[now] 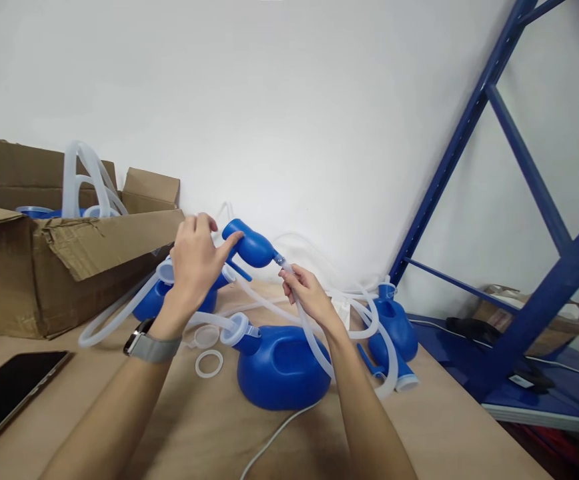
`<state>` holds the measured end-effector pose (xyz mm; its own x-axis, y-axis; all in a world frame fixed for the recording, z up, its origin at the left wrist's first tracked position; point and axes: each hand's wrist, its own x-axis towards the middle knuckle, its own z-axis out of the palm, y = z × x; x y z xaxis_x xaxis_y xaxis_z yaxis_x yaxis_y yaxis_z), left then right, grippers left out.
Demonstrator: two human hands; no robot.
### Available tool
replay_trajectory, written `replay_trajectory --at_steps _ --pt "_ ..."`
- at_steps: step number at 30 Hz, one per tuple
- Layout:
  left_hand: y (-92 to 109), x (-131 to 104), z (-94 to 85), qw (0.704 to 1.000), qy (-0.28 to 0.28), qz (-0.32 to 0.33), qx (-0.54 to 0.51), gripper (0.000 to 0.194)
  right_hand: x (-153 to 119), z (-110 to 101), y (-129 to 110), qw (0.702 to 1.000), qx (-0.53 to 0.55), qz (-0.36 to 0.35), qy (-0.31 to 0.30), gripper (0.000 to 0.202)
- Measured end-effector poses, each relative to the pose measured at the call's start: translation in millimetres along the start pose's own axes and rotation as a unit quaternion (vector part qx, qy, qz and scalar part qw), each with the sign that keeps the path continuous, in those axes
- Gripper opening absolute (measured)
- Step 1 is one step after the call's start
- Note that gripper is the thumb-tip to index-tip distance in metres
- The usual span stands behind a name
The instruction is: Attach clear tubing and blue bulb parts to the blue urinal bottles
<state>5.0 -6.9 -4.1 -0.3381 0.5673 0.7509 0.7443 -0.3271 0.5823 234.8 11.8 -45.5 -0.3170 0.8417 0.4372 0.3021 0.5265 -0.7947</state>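
Observation:
My left hand [197, 260] is raised with fingers apart; its thumb lies against a blue plastic funnel-shaped urinal head [255, 248] with a side handle. My right hand [307, 290] is closed around a translucent hose [309, 327], just below the joint where the hose meets the narrow end of the head. Beneath my hands, a blue urinal bottle [284, 370] with a moulded grip rests on the table, its white-collared neck [239, 330] pointing left. Beside that neck lie a clear round cap [206, 336] and a white ring [209, 364].
On the left, an open cardboard box [4, 273] holds blue parts and looped hoses [87, 173]. A phone [12, 387] lies in front of it. Another blue bottle [394, 327] and a blue head [404, 379] sit right, near a blue metal rack [529, 287]. A white cable [274, 437] crosses the table.

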Motion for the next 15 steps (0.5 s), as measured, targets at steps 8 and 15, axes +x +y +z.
replay_trajectory --at_steps 8,15 --pt "49.1 -28.5 -1.3 0.970 -0.219 0.053 -0.092 0.059 -13.2 11.1 -24.1 0.920 -0.352 -0.048 0.166 0.026" --pt "45.9 -31.9 9.8 0.944 -0.271 0.009 -0.186 0.045 -14.9 20.8 -22.6 0.870 -0.445 -0.093 0.191 0.032"
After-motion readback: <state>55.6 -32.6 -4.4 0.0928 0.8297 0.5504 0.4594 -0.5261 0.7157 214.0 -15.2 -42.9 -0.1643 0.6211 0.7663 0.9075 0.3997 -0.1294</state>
